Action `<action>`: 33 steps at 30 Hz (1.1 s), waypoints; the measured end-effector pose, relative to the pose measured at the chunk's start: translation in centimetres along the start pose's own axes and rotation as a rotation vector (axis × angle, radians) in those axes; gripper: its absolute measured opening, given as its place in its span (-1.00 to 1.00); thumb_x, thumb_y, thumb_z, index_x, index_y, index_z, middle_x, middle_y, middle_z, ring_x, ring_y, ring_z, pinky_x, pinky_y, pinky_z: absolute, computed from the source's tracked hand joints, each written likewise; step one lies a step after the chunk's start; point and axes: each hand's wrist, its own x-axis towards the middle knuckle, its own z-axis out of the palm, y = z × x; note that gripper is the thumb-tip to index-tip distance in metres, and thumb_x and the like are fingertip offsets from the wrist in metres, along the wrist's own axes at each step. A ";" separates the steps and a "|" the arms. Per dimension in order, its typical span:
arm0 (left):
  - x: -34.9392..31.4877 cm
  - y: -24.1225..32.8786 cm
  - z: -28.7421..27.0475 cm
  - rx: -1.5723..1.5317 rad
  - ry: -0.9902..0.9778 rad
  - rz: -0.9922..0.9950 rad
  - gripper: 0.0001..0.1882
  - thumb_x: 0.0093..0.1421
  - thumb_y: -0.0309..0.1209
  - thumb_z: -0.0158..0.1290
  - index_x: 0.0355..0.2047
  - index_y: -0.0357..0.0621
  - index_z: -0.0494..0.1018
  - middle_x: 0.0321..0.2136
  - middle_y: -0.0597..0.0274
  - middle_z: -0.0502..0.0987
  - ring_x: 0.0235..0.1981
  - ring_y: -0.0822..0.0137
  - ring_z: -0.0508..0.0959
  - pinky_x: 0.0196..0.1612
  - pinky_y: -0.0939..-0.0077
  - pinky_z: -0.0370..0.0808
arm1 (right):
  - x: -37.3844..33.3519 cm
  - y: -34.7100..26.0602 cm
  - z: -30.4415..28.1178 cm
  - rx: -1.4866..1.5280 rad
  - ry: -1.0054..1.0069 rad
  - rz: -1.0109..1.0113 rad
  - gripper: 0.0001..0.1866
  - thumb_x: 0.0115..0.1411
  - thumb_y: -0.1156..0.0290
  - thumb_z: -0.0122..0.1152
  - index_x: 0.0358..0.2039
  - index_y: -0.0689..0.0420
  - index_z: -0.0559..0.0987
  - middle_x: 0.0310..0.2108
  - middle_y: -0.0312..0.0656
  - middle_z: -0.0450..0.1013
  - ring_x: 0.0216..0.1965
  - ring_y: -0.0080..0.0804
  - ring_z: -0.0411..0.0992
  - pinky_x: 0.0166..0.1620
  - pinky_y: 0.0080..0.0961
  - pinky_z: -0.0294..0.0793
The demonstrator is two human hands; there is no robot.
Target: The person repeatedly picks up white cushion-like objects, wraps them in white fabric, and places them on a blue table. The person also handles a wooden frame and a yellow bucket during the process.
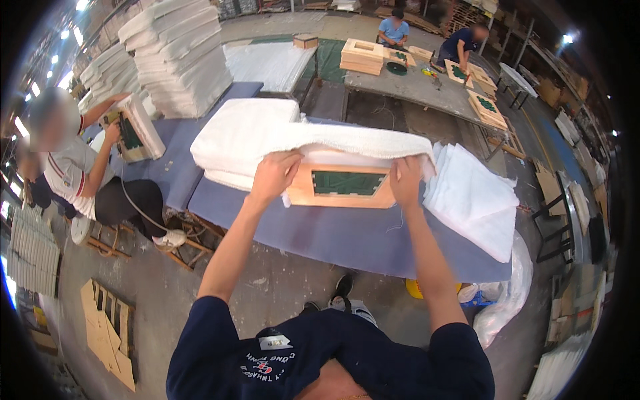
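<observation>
Just left of frame centre, the left hand [273,175] clenches the white foam sheet [347,141] draped over the wooden frame [341,189] on the blue table [320,233]. The frame's long axis runs left to right between both hands, equally near each. Right of centre, the right hand [407,179] grips the sheet's edge; foam hides the frame's top.

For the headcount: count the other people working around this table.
3: one seated person at left wrapping a frame, two at the far table, one in light blue, one in dark blue. Others may be hidden.

Blue-covered table [347,240], apparently foam sheets [473,197], wooden frame [347,187]
</observation>
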 end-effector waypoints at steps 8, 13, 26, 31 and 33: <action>2.4 7.0 1.1 0.229 -0.169 0.074 -0.29 -0.03 -0.43 0.24 0.18 -0.09 0.32 0.26 -0.05 0.22 0.28 -0.04 0.21 0.33 0.03 0.08 | -3.4 -8.4 -2.8 0.117 0.084 0.324 -0.65 0.08 0.50 0.20 -0.08 0.27 0.46 -0.10 0.02 0.38 0.05 0.05 0.27 0.15 -0.08 0.22; 0.0 7.9 2.2 0.253 -0.294 0.016 -0.27 -0.07 -0.54 0.18 0.20 -0.15 0.28 0.21 -0.10 0.27 0.27 -0.08 0.23 0.32 -0.04 0.08 | -4.4 -15.1 -2.8 1.146 0.022 1.140 -0.65 0.27 0.22 0.17 -0.15 0.26 0.46 -0.29 -0.11 0.45 -0.35 -0.36 0.46 -0.33 -0.43 0.46; -1.7 6.4 4.0 0.339 -0.134 -0.001 -0.30 -0.03 -0.62 0.08 0.21 -0.21 0.27 0.23 -0.03 0.28 0.26 -0.09 0.26 0.31 -0.08 0.09 | -6.7 -12.8 3.6 0.946 -0.167 1.109 -0.40 0.33 -0.17 -0.09 -0.47 0.19 0.45 -0.69 -0.28 0.30 -0.69 -0.59 0.27 -0.62 -0.59 0.23; -2.1 6.0 4.6 0.360 -0.113 -0.056 -0.23 -0.06 -0.56 0.10 0.25 -0.06 0.23 0.29 0.03 0.19 0.30 -0.08 0.18 0.33 -0.10 0.01 | -5.4 -11.8 5.1 0.885 -0.179 0.991 -0.37 0.32 -0.19 -0.07 -0.46 0.22 0.46 -0.64 -0.26 0.36 -0.66 -0.58 0.31 -0.59 -0.58 0.29; -2.1 6.8 4.7 0.307 -0.142 -0.101 -0.19 -0.08 -0.53 0.12 0.27 -0.02 0.22 0.31 0.05 0.15 0.32 -0.08 0.13 0.33 -0.11 -0.02 | -5.8 -11.3 5.5 0.922 -0.134 0.968 -0.39 0.33 -0.16 -0.07 -0.45 0.23 0.46 -0.62 -0.25 0.38 -0.64 -0.57 0.32 -0.56 -0.57 0.31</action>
